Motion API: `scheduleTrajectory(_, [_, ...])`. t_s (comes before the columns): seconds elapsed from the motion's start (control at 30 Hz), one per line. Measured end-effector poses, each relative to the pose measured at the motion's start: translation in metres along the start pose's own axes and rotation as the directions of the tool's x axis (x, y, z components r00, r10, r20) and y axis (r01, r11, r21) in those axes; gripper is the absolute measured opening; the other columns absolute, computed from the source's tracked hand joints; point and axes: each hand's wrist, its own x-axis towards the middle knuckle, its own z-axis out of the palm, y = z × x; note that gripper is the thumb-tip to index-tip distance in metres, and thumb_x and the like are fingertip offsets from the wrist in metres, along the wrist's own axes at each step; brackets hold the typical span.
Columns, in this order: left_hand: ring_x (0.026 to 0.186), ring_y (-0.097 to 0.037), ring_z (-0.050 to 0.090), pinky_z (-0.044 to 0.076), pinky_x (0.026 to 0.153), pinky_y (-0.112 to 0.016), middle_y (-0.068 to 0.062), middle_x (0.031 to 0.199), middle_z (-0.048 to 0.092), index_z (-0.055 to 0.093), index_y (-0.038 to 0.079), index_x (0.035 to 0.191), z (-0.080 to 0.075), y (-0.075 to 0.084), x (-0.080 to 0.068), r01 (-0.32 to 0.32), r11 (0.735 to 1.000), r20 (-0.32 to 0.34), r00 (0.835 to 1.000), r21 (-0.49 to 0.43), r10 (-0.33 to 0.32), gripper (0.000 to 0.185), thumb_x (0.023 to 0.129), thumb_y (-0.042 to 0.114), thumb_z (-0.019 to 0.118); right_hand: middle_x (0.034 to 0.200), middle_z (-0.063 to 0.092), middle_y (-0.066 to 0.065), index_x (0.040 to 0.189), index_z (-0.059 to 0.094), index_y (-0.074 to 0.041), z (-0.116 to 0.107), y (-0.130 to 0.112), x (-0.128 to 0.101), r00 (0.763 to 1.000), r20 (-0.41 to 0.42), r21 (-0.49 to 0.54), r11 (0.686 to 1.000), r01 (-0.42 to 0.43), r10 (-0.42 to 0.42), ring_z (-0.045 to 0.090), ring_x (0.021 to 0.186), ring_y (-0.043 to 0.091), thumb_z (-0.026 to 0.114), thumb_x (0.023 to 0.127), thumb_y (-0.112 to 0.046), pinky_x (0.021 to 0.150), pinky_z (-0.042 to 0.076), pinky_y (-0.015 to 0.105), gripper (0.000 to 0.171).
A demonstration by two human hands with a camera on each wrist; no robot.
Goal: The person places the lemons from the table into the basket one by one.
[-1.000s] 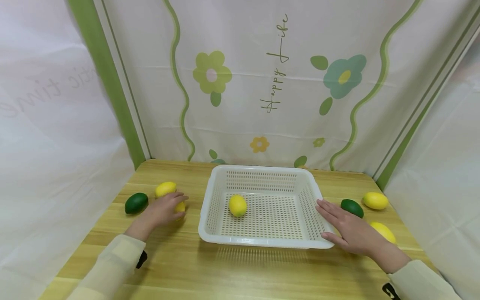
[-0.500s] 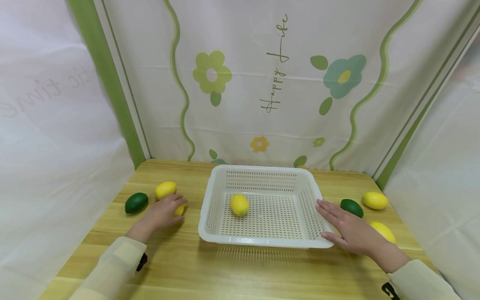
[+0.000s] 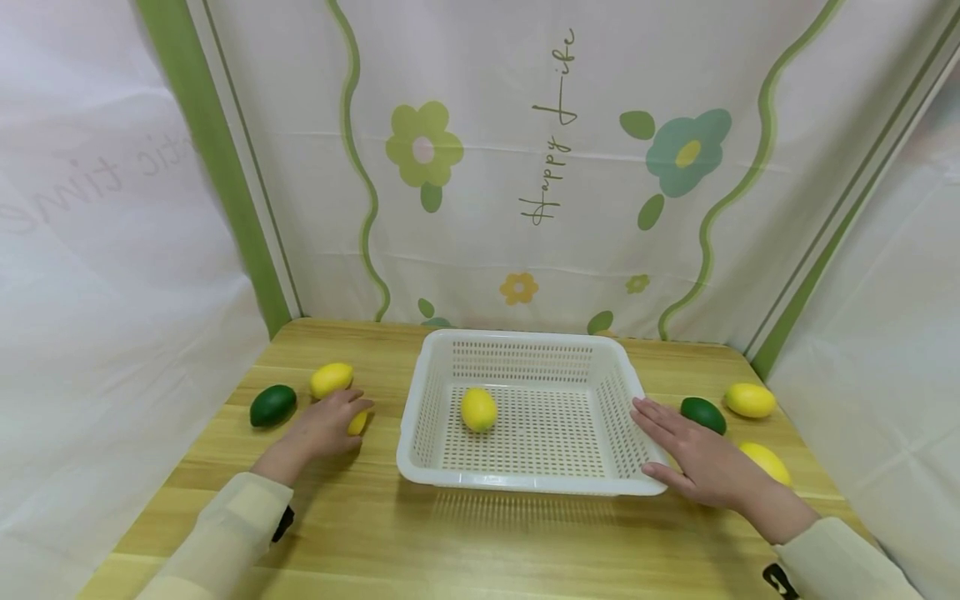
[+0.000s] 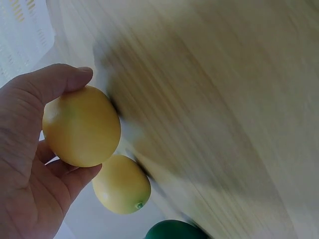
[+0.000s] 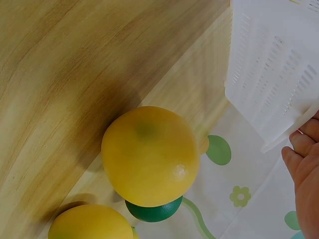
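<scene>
- Furthest left, a green lime [image 3: 273, 405] lies on the table [image 3: 480, 542] outside the left hand [image 3: 318, 429], its long axis slanting from near-left up to far-right.
- A loose yellow lemon [image 3: 332, 379] sits just beyond that hand's fingertips. It tilts the same way as the lime and could be knocked rolling if the hand lifts carelessly.
- The left hand curls over the gripped lemon [image 4: 81, 126], thumb on one side and fingers on the other. In the head view only its yellow end shows under the fingers, pointing toward the basket [image 3: 525, 483].
- The hold looks like a fingertip pinch on a smooth rounded skin. My judgement is that it could squirt out and roll across the bare wood, or bump the loose lemon beside it.
- Between the hands, the white basket holds one lemon [image 3: 478, 409], standing roughly end-on toward the person.
- The right hand [image 3: 701, 462] lies flat, fingers straight, against the basket's near right corner and gripping nothing. If it slackens, the light basket may slide.
- Just past that hand sit a second lime [image 3: 702, 414] and two more lemons [image 3: 750, 400], one [image 3: 765, 461] partly hidden behind the wrist. A sweep of the arm could scatter them.
</scene>
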Motion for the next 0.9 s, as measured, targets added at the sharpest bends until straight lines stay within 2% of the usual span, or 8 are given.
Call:
scheduleTrajectory(0.5, [0.113, -0.041, 0.055, 0.05, 0.088, -0.053, -0.027, 0.125, 0.055, 0.062, -0.001, 0.122, -0.0036, 0.0026, -0.001, -0.002, 1.0, 0.019, 1.0, 0.015, 0.001, 0.054, 0.075, 0.016, 0.083, 0.145, 0.044, 0.021, 0.141, 0.046, 0.004, 0.0002, 0.0001, 0.0001, 1.0, -0.002, -0.001, 1.0, -0.003, 0.003, 0.046, 0.127, 0.038, 0.068, 0.09, -0.036, 0.112, 0.006, 0.014, 0.068])
scheduleTrajectory(0.9, [0.115, -0.043, 0.054, 0.048, 0.092, -0.054, -0.027, 0.126, 0.055, 0.062, -0.002, 0.122, -0.0048, 0.0012, -0.0006, -0.034, 0.999, -0.057, 0.998, 0.014, 0.035, 0.053, 0.074, 0.012, 0.081, 0.145, 0.044, 0.021, 0.141, 0.047, 0.004, 0.0001, -0.0004, 0.0, 1.0, 0.002, -0.005, 1.0, -0.006, 0.006, 0.047, 0.127, 0.038, 0.068, 0.09, -0.036, 0.112, 0.006, 0.013, 0.068])
